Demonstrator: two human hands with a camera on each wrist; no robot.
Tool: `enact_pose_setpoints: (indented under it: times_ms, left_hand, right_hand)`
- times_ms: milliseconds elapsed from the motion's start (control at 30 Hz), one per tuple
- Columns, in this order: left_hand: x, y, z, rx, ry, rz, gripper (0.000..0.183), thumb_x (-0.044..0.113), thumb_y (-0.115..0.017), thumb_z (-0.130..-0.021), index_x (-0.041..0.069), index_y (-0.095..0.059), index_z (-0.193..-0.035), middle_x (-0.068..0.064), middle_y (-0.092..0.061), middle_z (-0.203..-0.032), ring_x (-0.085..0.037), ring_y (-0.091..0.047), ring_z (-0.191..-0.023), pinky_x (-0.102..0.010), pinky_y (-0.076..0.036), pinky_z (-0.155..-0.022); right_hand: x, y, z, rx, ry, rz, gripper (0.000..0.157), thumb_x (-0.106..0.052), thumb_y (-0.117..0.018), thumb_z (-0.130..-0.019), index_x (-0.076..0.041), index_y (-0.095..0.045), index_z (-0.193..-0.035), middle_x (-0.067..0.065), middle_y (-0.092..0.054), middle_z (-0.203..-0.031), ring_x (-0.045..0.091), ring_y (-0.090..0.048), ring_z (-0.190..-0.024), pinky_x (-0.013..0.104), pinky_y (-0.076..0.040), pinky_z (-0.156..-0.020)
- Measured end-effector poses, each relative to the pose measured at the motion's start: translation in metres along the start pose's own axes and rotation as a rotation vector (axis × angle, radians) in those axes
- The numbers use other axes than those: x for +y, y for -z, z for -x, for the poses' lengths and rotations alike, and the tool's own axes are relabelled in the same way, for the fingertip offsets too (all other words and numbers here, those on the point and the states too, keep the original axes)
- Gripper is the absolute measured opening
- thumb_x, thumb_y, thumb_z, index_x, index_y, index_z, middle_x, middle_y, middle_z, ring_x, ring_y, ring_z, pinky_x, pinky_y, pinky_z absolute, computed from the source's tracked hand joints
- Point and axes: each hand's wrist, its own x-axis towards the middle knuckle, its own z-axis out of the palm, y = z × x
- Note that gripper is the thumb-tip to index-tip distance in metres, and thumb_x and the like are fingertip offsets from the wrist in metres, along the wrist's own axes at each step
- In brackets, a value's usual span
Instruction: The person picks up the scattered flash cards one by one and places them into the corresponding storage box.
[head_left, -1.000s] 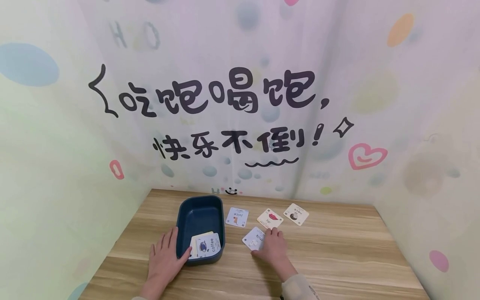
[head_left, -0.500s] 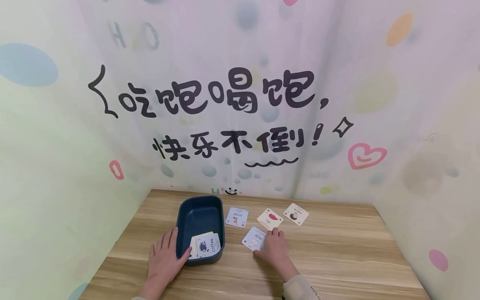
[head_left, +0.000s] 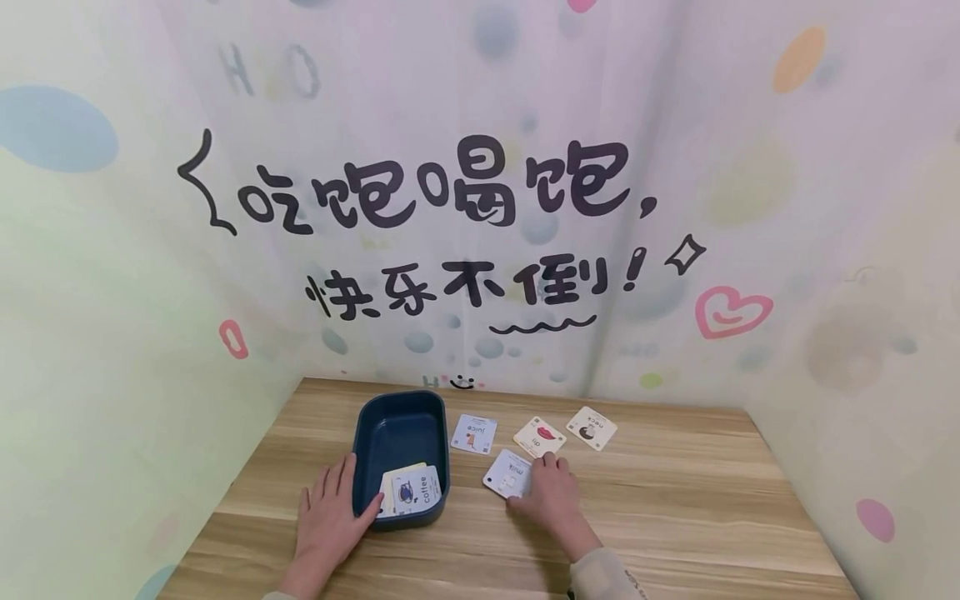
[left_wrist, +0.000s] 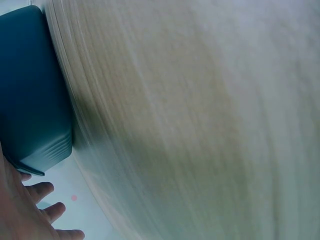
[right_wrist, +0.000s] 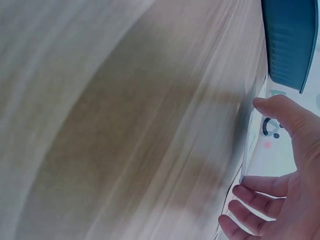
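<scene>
My left hand (head_left: 330, 510) lies against the near left side of a dark blue plastic box (head_left: 362, 417). Its fingers are straight and spread, and the thumb reaches over the near rim. Inside the box, at the near end, a coffee card (head_left: 417, 490) tops a few other cards. To the right of the box, my right hand (head_left: 553, 495) pinches a pale blue milk card (head_left: 507, 473) by opposite edges between thumb and index finger. In the right wrist view the card (right_wrist: 253, 131) shows edge-on, tilted off the wood, and the other fingers extend loosely.
A juice card (head_left: 474, 434) lies right of the box. Farther right are a card with red lips (head_left: 538, 437), just behind the milk card, and a neck card (head_left: 592, 428). The wooden table (head_left: 675, 492) meets a printed wall curtain (head_left: 465, 350) at the back.
The right hand has shifted slightly to the right, and the milk card has tipped up a little in its fingers. The left hand and the box have stayed in place.
</scene>
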Motion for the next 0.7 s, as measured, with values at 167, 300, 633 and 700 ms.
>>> enact_pose_setpoints:
  times_ms: [167, 300, 633, 700]
  left_hand:
    - [-0.001, 0.0, 0.0, 0.005, -0.003, -0.003, 0.09, 0.06, -0.058, -0.09, 0.007, -0.027, -0.156, -0.022, -0.036, -0.156, -0.046, -0.03, -0.145, -0.073, -0.02, -0.114]
    - [-0.001, -0.001, 0.0, 0.007, -0.003, -0.005, 0.09, 0.06, -0.058, -0.09, 0.007, -0.027, -0.156, -0.022, -0.036, -0.156, -0.046, -0.03, -0.145, -0.073, -0.02, -0.114]
    - [-0.001, 0.0, 0.0, 0.0, 0.0, -0.005, 0.091, 0.061, -0.058, -0.09, 0.007, -0.027, -0.157, -0.023, -0.035, -0.157, -0.046, -0.029, -0.145, -0.073, -0.019, -0.115]
    - [-0.001, 0.0, 0.0, -0.001, -0.001, -0.005, 0.091, 0.061, -0.058, -0.09, 0.007, -0.026, -0.157, -0.023, -0.035, -0.157, -0.047, -0.029, -0.145, -0.073, -0.019, -0.115]
  right_hand:
    - [-0.001, 0.004, -0.002, 0.011, 0.019, -0.007, 0.077, -0.055, -0.085, -0.064, 0.005, -0.064, -0.106, 0.014, -0.056, -0.1, 0.029, -0.05, -0.093, 0.044, -0.052, -0.075]
    - [-0.003, 0.009, -0.003, 0.026, 0.039, -0.016, 0.073, -0.054, -0.085, -0.064, 0.003, -0.064, -0.105, 0.013, -0.057, -0.1, 0.03, -0.051, -0.095, 0.045, -0.052, -0.076]
    - [-0.01, 0.018, -0.005, 0.034, 0.051, -0.022, 0.074, -0.055, -0.083, -0.066, 0.003, -0.065, -0.108, 0.014, -0.059, -0.106, 0.03, -0.052, -0.098, 0.046, -0.052, -0.079]
    - [-0.012, 0.02, -0.006, 0.044, 0.058, -0.022, 0.073, -0.055, -0.083, -0.066, 0.003, -0.065, -0.108, 0.014, -0.059, -0.107, 0.031, -0.053, -0.099, 0.047, -0.052, -0.079]
